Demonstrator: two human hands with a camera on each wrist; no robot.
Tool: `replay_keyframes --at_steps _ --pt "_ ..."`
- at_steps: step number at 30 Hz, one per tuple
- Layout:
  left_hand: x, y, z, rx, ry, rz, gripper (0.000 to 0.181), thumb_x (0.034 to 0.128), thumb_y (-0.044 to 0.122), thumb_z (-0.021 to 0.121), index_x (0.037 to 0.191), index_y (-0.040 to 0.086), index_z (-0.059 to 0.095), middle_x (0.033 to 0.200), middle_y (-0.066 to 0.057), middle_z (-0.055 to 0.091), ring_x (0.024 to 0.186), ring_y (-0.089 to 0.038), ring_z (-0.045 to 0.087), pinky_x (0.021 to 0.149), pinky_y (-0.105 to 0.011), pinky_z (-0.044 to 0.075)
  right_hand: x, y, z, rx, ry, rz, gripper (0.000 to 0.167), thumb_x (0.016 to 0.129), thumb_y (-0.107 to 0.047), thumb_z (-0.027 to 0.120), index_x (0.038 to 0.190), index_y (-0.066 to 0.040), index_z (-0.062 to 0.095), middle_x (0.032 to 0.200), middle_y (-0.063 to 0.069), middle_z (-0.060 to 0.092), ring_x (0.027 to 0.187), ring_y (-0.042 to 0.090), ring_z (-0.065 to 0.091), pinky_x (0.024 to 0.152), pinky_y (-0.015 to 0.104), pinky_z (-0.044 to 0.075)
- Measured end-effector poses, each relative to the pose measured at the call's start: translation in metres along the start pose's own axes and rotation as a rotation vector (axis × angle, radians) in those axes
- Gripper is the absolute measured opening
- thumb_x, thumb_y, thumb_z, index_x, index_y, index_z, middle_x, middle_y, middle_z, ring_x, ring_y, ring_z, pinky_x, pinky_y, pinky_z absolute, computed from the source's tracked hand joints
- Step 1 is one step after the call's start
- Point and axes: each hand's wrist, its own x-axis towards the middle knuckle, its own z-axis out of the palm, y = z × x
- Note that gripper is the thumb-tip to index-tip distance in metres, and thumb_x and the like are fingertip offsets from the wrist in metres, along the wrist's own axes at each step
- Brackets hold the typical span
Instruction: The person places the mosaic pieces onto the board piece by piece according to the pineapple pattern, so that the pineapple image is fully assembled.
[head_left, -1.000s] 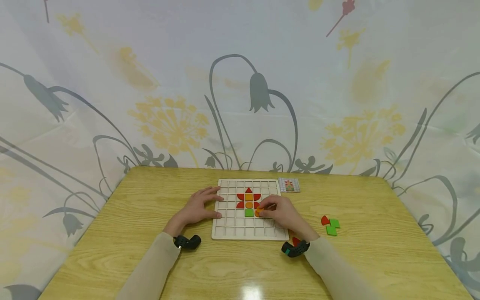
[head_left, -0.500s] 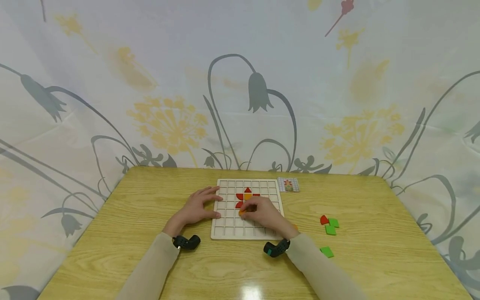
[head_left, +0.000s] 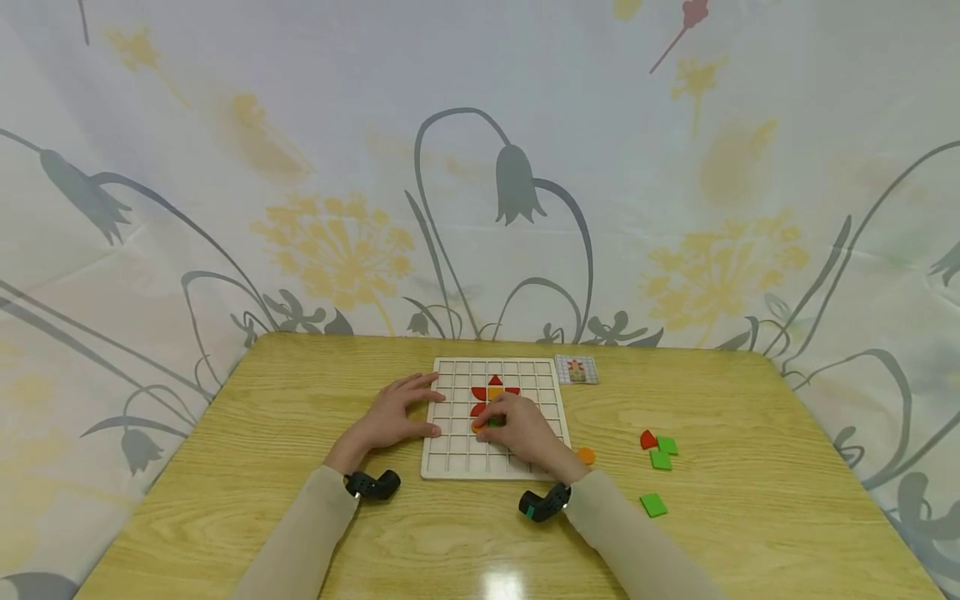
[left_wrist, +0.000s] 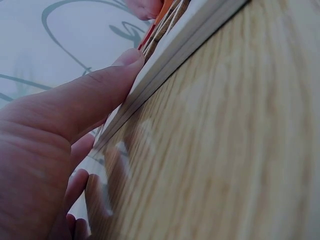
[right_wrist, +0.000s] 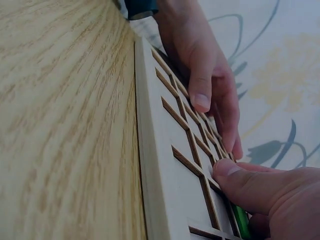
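Over the last second, the right hand (head_left: 512, 423) has crossed from the right of a green square (head_left: 494, 423) on the white grid board (head_left: 457, 446) to its left, bringing an orange piece (head_left: 476, 427) with a rounded edge along. Most of that sideways travel was done half a second ago; since then the fingers have shifted only slightly farther left. Thumb and forefinger are close together, pinching the orange piece low over the cell just left of the green square, so this placement looks nearly made, though whether the piece lies flat in its cell cannot be told. The cell on the green square's other side is hidden under the hand. Above, the red triangle (head_left: 495, 380), the yellow-orange square (head_left: 496, 393) and the red petal pieces (head_left: 478, 392) remain set in the grid. The left hand (head_left: 392, 412) has not moved: its fingers are spread wide, with the thumb against the board's left edge, which seems to steady it. The forearm's shift has uncovered an orange disc (head_left: 586, 456) on the tabletop (head_left: 420, 533) and a loose green tile (head_left: 653, 505); both lie apart from the board, as does a red wedge (head_left: 648, 439), so pieces remain unplaced.
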Motion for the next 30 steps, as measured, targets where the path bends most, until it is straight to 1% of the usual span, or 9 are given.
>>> replay_keyframes --at_steps 9,15,17,22,24,27,30 --pt "0.000 0.000 0.001 0.008 0.000 0.004 0.050 0.0862 0.038 0.078 0.130 0.015 0.066 0.159 -0.007 0.035 0.147 -0.037 0.022 0.114 -0.065 0.013 -0.002 -0.003 -0.001 -0.002 0.004 0.004 0.007 0.086 -0.018 0.080 0.092 -0.021 0.079 0.092 -0.007 0.060 0.081 0.012 0.055 0.073 0.033 0.047" --pt "0.000 -0.001 0.000 0.000 0.003 0.009 0.051 0.0860 0.039 0.078 0.130 0.016 0.066 0.158 -0.008 0.036 0.147 -0.037 0.022 0.114 -0.065 0.013 -0.003 -0.002 -0.005 0.047 0.027 0.000 0.009 0.089 -0.012 0.076 0.094 -0.019 0.078 0.093 -0.008 0.063 0.082 0.012 0.056 0.074 0.032 0.048" --pt "0.000 -0.001 0.001 -0.002 0.004 0.007 0.051 0.0857 0.039 0.078 0.130 0.016 0.066 0.158 -0.007 0.036 0.148 -0.037 0.022 0.114 -0.065 0.013 -0.003 -0.001 -0.008 0.064 0.043 -0.003 0.010 0.089 -0.011 0.076 0.094 -0.018 0.078 0.092 -0.008 0.063 0.080 0.013 0.055 0.072 0.032 0.048" --pt "0.000 -0.001 0.001 -0.003 0.005 0.010 0.051 0.0852 0.038 0.079 0.129 0.016 0.067 0.159 -0.007 0.036 0.148 -0.036 0.021 0.115 -0.064 0.012 -0.005 0.007 -0.017 0.104 0.085 -0.048 0.010 0.091 -0.005 0.072 0.095 -0.012 0.077 0.094 -0.004 0.066 0.080 0.014 0.057 0.072 0.030 0.049" --pt "0.000 -0.001 0.001 -0.002 0.005 0.014 0.051 0.0852 0.037 0.079 0.129 0.015 0.067 0.158 -0.007 0.036 0.148 -0.036 0.022 0.114 -0.064 0.012 -0.007 0.011 -0.022 0.129 0.094 -0.052 0.010 0.092 -0.004 0.071 0.096 -0.010 0.077 0.097 -0.001 0.066 0.082 0.014 0.058 0.073 0.030 0.051" --pt "0.000 0.000 0.001 -0.003 0.005 0.014 0.051 0.0852 0.037 0.079 0.129 0.015 0.067 0.158 -0.008 0.036 0.148 -0.036 0.022 0.114 -0.064 0.013 -0.011 0.016 -0.032 0.146 0.096 -0.026 0.011 0.092 -0.003 0.069 0.099 -0.009 0.077 0.101 0.001 0.067 0.084 0.016 0.060 0.074 0.032 0.053" --pt "0.000 0.000 0.001 -0.002 0.005 0.013 0.050 0.0855 0.037 0.079 0.129 0.015 0.067 0.158 -0.008 0.036 0.147 -0.037 0.022 0.114 -0.064 0.013 -0.018 0.025 -0.043 0.141 0.101 0.009 0.012 0.093 -0.003 0.069 0.101 -0.008 0.076 0.103 0.001 0.068 0.086 0.016 0.062 0.075 0.032 0.053"
